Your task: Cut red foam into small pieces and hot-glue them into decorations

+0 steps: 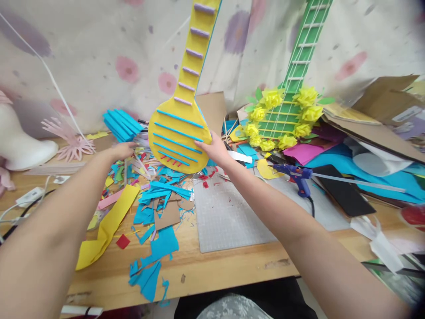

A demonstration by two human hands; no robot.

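Note:
My right hand (217, 149) grips the lower right edge of a yellow paper lute (179, 115), thumb on the front face, the other fingers hidden behind it. The lute stands upright, tilted slightly right, with lilac bars up its neck, blue strips across its round body and short red pieces near the bottom. Its top is out of view. My left hand (123, 151) is over the paper scraps left of the lute, just below a pleated blue paper piece (122, 125). Its fingers are too small and blurred to show whether they hold anything.
A green paper lute (300, 71) with yellow paper flowers leans at the back right. A blue glue gun (297, 173) rests on the grey cutting mat (232, 221), near a black phone-like slab (345, 189). Blue scraps (164, 243) and a yellow strip (108, 226) litter the wooden table.

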